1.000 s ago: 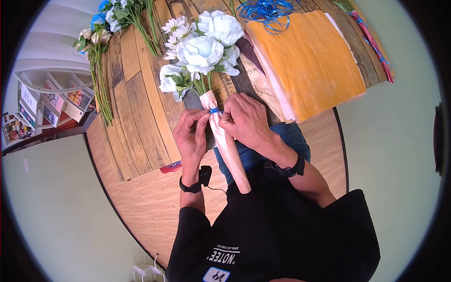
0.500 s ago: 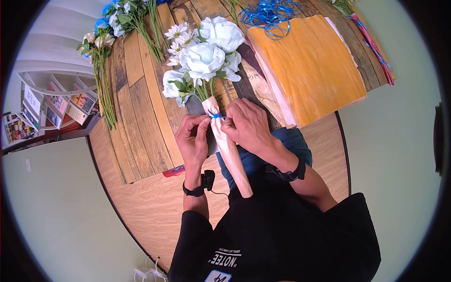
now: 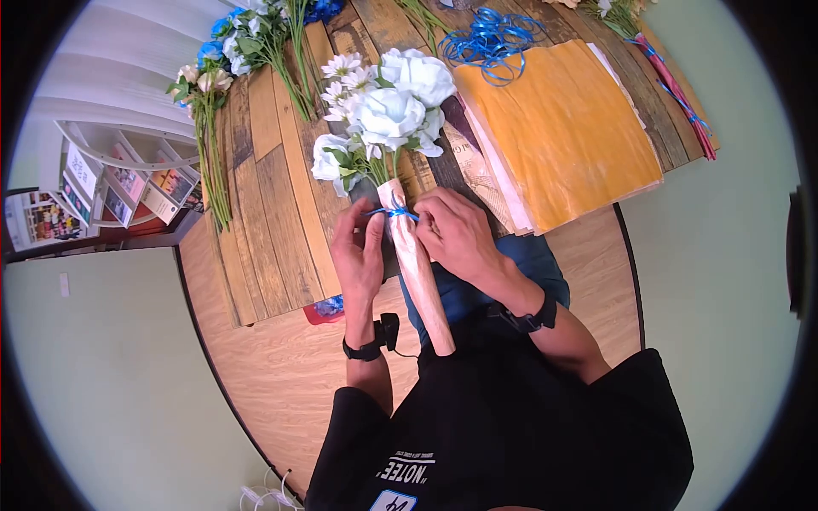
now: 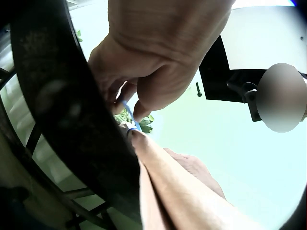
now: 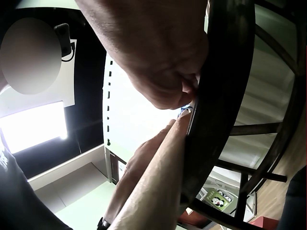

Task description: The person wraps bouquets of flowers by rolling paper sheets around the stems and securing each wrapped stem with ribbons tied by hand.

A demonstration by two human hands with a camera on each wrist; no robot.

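A bouquet of white roses (image 3: pixel 388 117) and small daisies (image 3: pixel 342 66) lies at the table's near edge. Pale pink paper (image 3: pixel 417 281) wraps its stems in a long tube that reaches past the edge toward my body. Around the tube's upper part runs a blue ribbon (image 3: pixel 397 211), knotted at the front. On the tube's left, my left hand (image 3: pixel 358 253) pinches one ribbon end between thumb and fingers; the ribbon (image 4: pixel 128 111) also shows there in the left wrist view. My right hand (image 3: pixel 463 234), fingers curled, grips the ribbon at the tube's right side.
Orange wrapping paper (image 3: pixel 558 132) lies stacked over paler sheets to the right, with a tangle of blue ribbon (image 3: pixel 490 43) at its far edge. Other flower stems (image 3: pixel 217 170) lie at the left. A wrapped bunch (image 3: pixel 677 89) lies far right on the wooden table (image 3: pixel 273 230).
The hands have drawn slightly apart at the ribbon, and more of its knot and ends shows between them. The head view has shifted a little, moving the table rightward.
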